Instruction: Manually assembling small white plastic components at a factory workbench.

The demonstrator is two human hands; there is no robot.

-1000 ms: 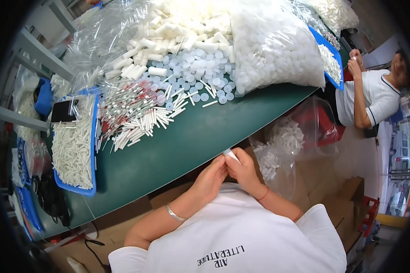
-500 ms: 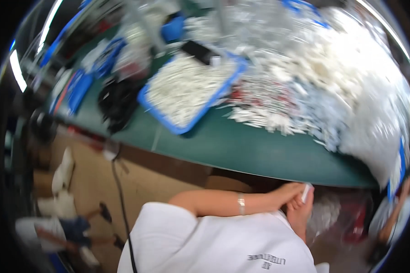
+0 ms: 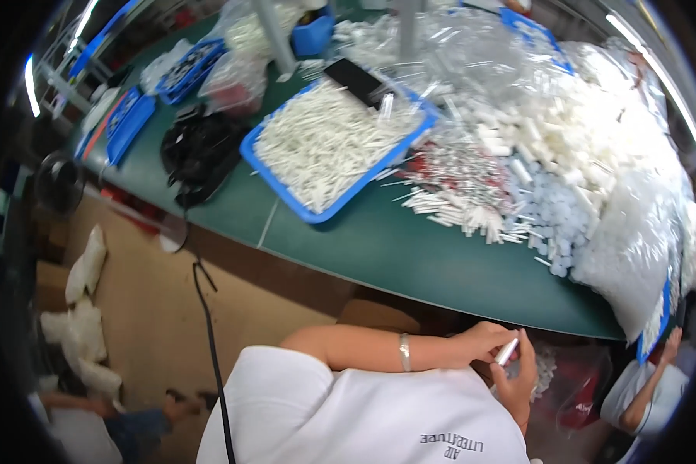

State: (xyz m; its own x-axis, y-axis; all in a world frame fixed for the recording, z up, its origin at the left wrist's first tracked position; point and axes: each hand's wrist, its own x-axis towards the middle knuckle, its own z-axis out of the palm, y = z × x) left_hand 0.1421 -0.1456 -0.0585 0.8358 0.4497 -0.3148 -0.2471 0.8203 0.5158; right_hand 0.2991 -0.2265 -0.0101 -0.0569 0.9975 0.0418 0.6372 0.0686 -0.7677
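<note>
Just in front of my body, beyond the table's near edge, a short white tube (image 3: 506, 353) sits slanted between my two hands. My left hand (image 3: 481, 342), with a bracelet on its wrist, has its fingers closed around the tube's left side. From the other side, my right hand (image 3: 521, 379) pinches it with thumb and forefinger. On the table, nearest to the hands, lie pale bluish translucent caps (image 3: 557, 220) and thin white sticks with metallic-looking pieces (image 3: 468, 185). Behind them is a heap of white cylinders (image 3: 572, 143).
A blue tray (image 3: 315, 219) full of thin white sticks, with a black phone (image 3: 357, 83) on it, stands on the green table (image 3: 356, 251). A black bag (image 3: 201, 151) lies left of it. Clear plastic bags (image 3: 630, 255) bulge at the right, beside another person's arm (image 3: 651, 387). A black cable (image 3: 206, 325) hangs down.
My right hand has opened out from a closed grip, so more of the white tube shows between both hands. The view has shifted slightly and is sharper.
</note>
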